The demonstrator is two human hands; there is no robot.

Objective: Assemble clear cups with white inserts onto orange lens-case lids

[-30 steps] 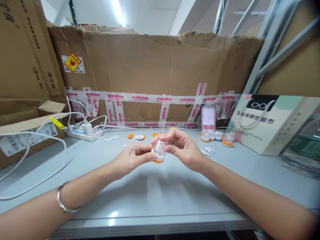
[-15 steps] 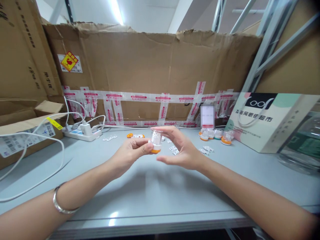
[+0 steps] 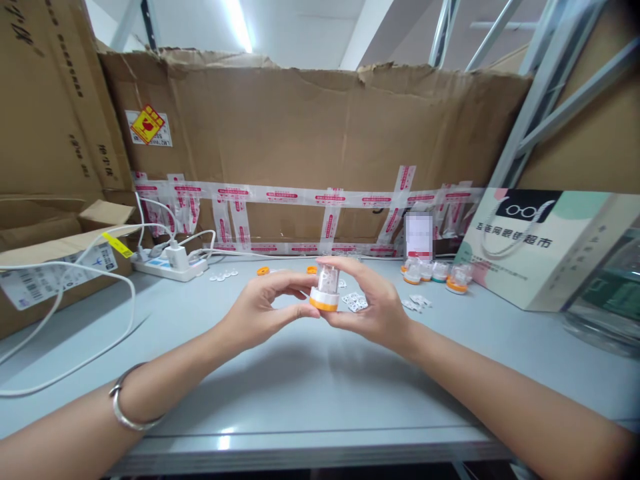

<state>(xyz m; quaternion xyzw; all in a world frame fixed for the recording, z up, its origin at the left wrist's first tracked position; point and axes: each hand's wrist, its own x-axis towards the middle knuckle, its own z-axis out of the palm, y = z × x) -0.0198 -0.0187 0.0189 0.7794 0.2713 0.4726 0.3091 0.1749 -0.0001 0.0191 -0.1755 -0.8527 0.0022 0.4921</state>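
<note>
Orange-based container (image 3: 327, 285) stands upright, pinched top and bottom in the right hand (image 3: 381, 301); left hand (image 3: 257, 308) beside it, hold unclear.

To the right of the right hand (image 3: 380, 300), a paper bag (image 3: 505, 273) reads "网眼镜超市" under a glasses emblem (image 3: 523, 209). Up and left beyond the left hand (image 3: 260, 307), a large carton (image 3: 300, 127) bears a red-and-yellow glass-symbol sticker (image 3: 148, 125) over a white label (image 3: 167, 138) showing "LM27". Nearer that hand's left, a barcoded label (image 3: 65, 270) is too small to read.
</note>
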